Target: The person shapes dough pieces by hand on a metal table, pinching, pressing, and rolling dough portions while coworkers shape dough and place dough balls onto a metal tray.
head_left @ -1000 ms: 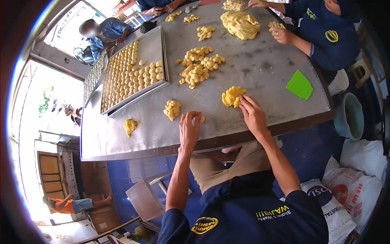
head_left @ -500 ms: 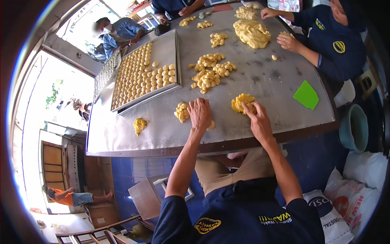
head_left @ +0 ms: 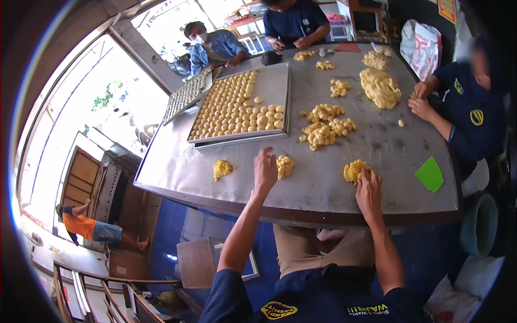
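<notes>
My right hand [head_left: 369,189] is at the near right edge of a crumbly lump of yellow filling [head_left: 354,170], its bent fingertips closed on it. My left hand [head_left: 264,171] is raised just left of a small pile of pale dough balls [head_left: 285,166]. Its fingers are bent and a little blurred, and whatever lies in the palm is hidden. Further left on the steel table [head_left: 312,194] sits another small yellow lump [head_left: 222,169]. Beyond my hands lies a bigger heap of dough pieces [head_left: 323,134].
A metal tray [head_left: 272,83] with rows of round dough balls stands far left, another tray [head_left: 186,97] behind it. A large dough mass [head_left: 379,88] and a green scraper [head_left: 429,175] lie right. Co-workers stand at the far side [head_left: 296,24] and right [head_left: 468,107].
The view has swung, shifting the table rightward in the picture. My left hand has come off the table to the left side of the dough pile. My right fingers have curled at the filling's near edge.
</notes>
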